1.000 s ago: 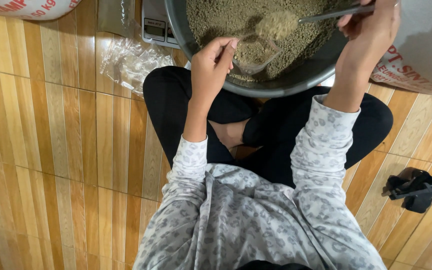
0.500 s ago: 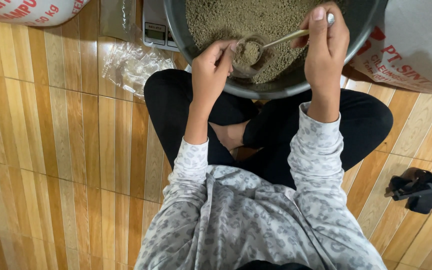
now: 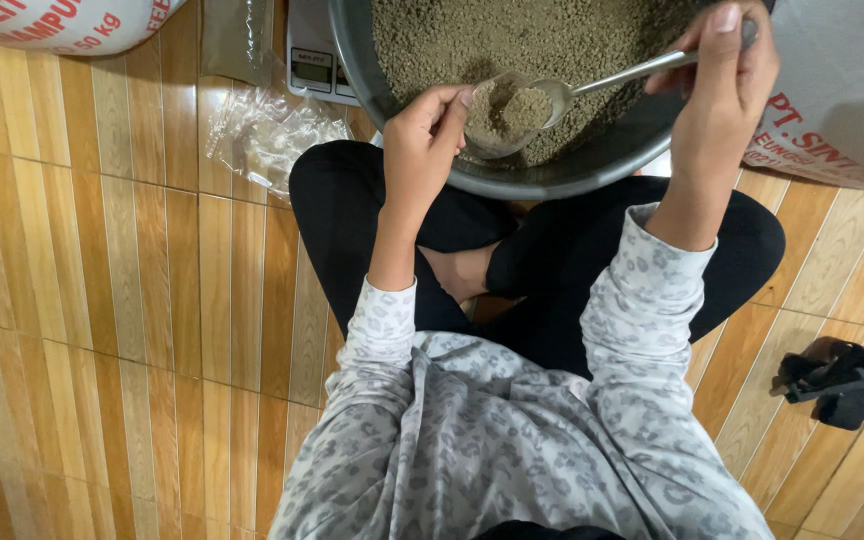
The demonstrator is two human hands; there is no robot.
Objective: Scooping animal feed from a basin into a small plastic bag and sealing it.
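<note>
Left hand [image 3: 430, 138] grips one small bag [image 3: 497, 118]; right hand [image 3: 722, 95] grips one spoon [image 3: 607, 78] over one basin [image 3: 552, 180].

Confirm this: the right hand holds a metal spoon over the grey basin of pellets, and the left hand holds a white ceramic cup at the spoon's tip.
Not quite. The left hand holds a small clear plastic bag, not a ceramic cup. The head view shows it. The right hand does hold the metal spoon over the grey basin of pellets.

One basin [image 3: 552, 180], one spoon [image 3: 612, 78], one scale [image 3: 320, 60], two sacks [image 3: 832, 110].
</note>
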